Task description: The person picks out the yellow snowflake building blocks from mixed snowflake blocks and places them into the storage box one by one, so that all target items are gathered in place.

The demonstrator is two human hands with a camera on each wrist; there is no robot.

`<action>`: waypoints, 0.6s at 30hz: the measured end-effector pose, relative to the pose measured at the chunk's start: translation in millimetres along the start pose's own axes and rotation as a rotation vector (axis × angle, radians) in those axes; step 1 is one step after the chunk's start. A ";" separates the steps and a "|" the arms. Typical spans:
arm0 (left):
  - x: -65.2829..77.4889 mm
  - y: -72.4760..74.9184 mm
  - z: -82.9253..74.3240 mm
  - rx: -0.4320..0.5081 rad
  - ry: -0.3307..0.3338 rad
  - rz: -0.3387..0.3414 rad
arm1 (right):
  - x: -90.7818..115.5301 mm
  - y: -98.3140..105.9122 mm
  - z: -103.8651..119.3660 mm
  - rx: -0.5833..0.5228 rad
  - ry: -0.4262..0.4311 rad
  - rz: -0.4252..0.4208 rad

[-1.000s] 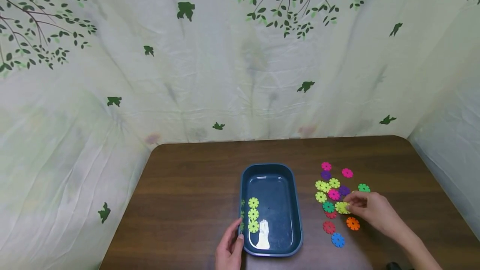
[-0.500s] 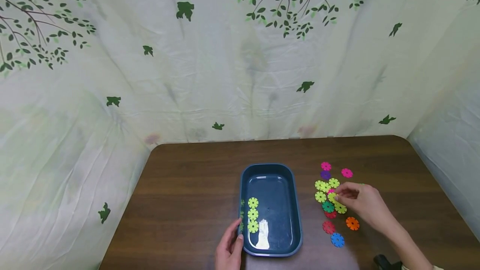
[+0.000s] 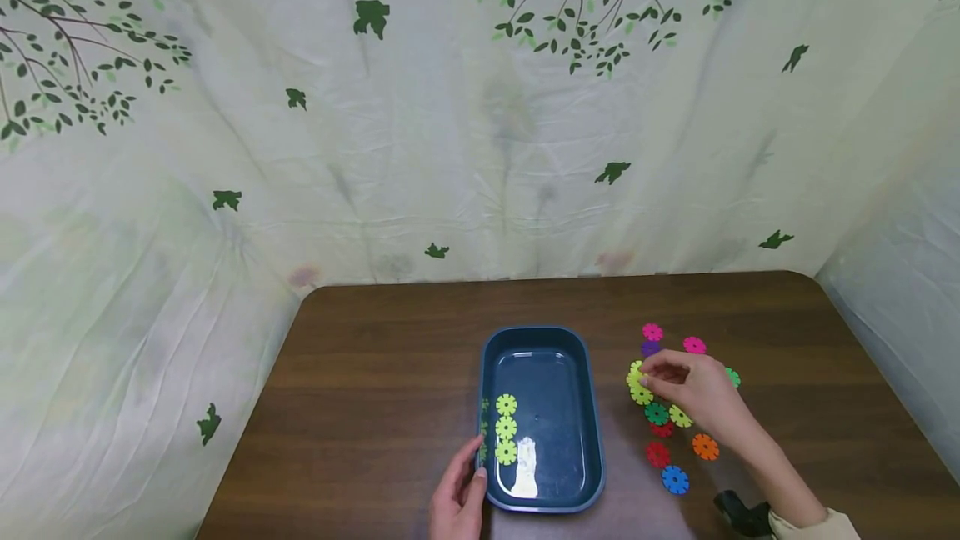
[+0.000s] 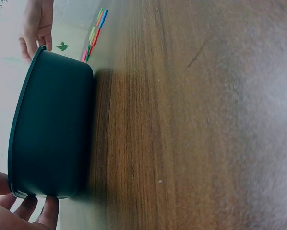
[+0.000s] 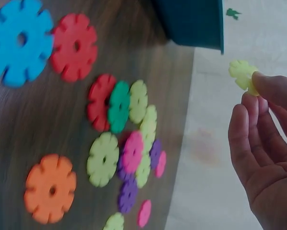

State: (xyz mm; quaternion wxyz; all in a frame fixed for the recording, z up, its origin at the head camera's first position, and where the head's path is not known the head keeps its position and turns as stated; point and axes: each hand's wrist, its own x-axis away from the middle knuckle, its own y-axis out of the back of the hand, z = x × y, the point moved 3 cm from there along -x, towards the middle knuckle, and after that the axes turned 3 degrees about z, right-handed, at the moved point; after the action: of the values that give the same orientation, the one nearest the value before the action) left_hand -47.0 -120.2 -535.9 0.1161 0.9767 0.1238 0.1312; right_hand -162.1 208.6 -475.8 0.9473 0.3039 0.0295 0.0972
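Between the thumb and fingertips of my right hand (image 3: 705, 394) is a pinched yellow notched disc (image 5: 242, 74), raised over the loose discs in the right wrist view. My left hand (image 3: 459, 494) grips the near left side of a dark blue tray (image 3: 555, 423), thumb at the rim and fingertips against the outer wall (image 4: 52, 129). Inside the tray, along its left side, lie three yellow discs (image 3: 506, 427) in a row. Other yellow discs (image 3: 641, 394) lie on the table just beneath my right hand, which partly covers the group.
Right of the tray, the brown table (image 3: 390, 390) bears more notched discs: a blue disc (image 3: 675, 480), an orange disc (image 3: 706, 447), a green disc (image 3: 656, 414), and several red, pink and purple ones. A leaf-patterned cloth (image 3: 465, 148) hangs behind the table.
My right hand has moved left across the loose discs toward the tray, carrying a yellow disc picked from the group. My left hand and the tray have stayed in place.
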 end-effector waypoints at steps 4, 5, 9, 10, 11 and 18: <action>0.1 0.0 0.1 -0.002 0.003 0.004 | -4.4 -6.4 5.7 -0.030 0.011 -0.014; 0.2 0.1 0.1 -0.002 0.004 0.005 | -5.6 -7.7 7.2 -0.034 0.014 -0.020; 0.5 0.3 0.2 -0.005 0.002 0.008 | -10.6 -13.0 12.9 -0.045 0.030 -0.041; 0.4 0.3 0.3 0.005 -0.010 0.007 | -11.9 -14.3 14.3 -0.050 0.035 -0.046; 0.2 0.4 0.5 0.016 -0.024 0.004 | -13.2 -15.7 15.6 -0.055 0.042 -0.049; -0.9 1.0 2.8 0.068 -0.118 -0.001 | -20.1 -24.4 27.0 -0.126 0.074 -0.044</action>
State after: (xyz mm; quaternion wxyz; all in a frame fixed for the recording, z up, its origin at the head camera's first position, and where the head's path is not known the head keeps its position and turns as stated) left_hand -46.8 -121.8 -538.5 0.0902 0.9861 0.1215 0.0691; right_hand -174.7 169.7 -468.0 0.9647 0.2392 0.0651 0.0891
